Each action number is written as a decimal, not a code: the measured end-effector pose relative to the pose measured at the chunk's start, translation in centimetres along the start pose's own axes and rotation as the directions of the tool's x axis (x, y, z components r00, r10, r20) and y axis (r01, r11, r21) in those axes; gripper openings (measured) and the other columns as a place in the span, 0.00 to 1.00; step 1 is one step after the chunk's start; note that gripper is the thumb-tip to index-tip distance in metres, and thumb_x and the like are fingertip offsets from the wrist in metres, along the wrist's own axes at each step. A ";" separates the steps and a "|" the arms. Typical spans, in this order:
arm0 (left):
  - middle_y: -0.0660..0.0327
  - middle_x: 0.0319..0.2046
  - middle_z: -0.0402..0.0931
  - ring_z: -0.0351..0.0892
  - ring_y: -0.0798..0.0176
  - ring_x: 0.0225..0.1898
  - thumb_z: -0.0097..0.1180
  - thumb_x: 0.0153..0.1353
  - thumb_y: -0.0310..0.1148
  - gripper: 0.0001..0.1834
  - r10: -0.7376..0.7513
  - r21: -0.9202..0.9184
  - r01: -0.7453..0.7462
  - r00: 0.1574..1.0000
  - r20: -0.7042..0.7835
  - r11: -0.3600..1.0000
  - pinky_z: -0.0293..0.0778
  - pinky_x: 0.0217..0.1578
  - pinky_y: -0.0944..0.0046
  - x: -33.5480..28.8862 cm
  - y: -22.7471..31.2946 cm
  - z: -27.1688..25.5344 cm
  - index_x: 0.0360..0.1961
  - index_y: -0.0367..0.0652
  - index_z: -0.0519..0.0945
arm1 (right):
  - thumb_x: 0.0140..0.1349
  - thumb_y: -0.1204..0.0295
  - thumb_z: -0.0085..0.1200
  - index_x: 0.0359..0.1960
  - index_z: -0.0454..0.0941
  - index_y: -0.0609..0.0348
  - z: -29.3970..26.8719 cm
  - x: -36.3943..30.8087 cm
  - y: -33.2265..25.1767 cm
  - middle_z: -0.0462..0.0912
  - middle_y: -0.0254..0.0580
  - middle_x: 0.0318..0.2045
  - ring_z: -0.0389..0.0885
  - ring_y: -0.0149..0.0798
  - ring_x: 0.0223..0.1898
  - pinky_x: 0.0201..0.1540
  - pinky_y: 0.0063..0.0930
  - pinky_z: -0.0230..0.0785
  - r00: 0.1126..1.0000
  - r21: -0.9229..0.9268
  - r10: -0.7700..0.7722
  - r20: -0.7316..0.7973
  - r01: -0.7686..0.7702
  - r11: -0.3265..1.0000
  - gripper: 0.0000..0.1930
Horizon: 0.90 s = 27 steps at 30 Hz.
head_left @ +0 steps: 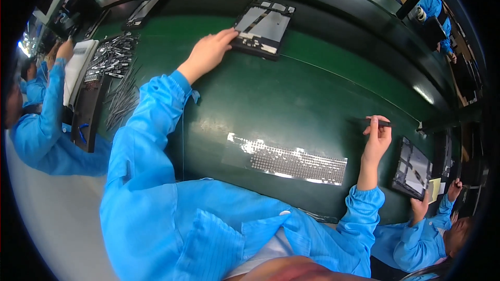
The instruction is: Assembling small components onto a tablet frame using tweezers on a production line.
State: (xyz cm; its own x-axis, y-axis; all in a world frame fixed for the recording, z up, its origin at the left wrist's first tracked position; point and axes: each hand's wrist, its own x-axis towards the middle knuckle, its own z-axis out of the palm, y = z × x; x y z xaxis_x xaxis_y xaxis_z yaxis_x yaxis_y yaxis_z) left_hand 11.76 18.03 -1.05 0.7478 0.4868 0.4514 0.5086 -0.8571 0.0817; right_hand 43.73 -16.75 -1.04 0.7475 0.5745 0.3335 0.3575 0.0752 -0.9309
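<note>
At the far middle of the bench lies an opened tablet-like device (264, 26), its grey inside facing up with a dark strip slanting across it. My left hand (211, 49) reaches out to it, fingers closed on its near left edge. My right hand (377, 143) is raised over the right part of the bench, pinching a slim dark pen-like tool (378, 123); its exact kind does not show. Between my arms lies a clear sheet (297, 164) bearing rows of small dark grey squares, with shiny bare patches on its left and upper parts.
A second opened device (412, 169) is in a co-worker's hand at the right. At left are a heap of small dark parts (112, 54), thin dark strips (122, 96), and a dark tray (89, 112) with blue-handled pliers (83, 132). Another device (146, 9) lies far left.
</note>
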 end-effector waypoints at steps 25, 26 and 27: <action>0.55 0.48 0.73 0.74 0.53 0.50 0.57 0.55 0.37 0.19 0.412 -0.489 -0.279 0.891 0.189 0.827 0.69 0.54 0.54 -12.8 9.4 -8.5 0.48 0.48 0.76 | 0.48 0.43 0.62 0.37 0.78 0.78 -34.3 8.8 6.8 0.82 0.57 0.31 0.80 0.45 0.35 0.40 0.36 0.71 0.930 -0.897 0.290 -0.224 -0.313 0.312 0.38; 0.55 0.51 0.72 0.72 0.52 0.53 0.56 0.57 0.39 0.19 0.471 -0.482 -0.339 0.863 0.183 0.808 0.67 0.57 0.52 -13.6 10.0 -8.5 0.50 0.49 0.76 | 0.48 0.43 0.62 0.37 0.78 0.78 -33.5 8.9 6.7 0.82 0.57 0.31 0.80 0.45 0.35 0.40 0.36 0.71 0.929 -0.898 0.294 -0.225 -0.315 0.308 0.38; 0.55 0.54 0.70 0.71 0.51 0.55 0.55 0.58 0.41 0.19 0.532 -0.477 -0.402 0.829 0.175 0.782 0.64 0.60 0.50 -14.0 10.6 -8.4 0.51 0.51 0.76 | 0.49 0.44 0.62 0.39 0.78 0.77 -32.4 9.3 6.7 0.82 0.58 0.33 0.81 0.45 0.37 0.41 0.35 0.71 0.932 -0.925 0.325 -0.160 -0.257 0.280 0.38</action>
State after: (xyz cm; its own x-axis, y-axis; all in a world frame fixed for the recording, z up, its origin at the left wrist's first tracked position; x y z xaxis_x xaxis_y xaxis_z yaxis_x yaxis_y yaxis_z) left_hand 3.06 0.72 0.92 0.9647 -0.0231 0.2622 -0.1058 -0.9461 0.3061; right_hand 71.23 -37.33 0.64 0.9026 0.4292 0.0322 0.4261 -0.8804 -0.2083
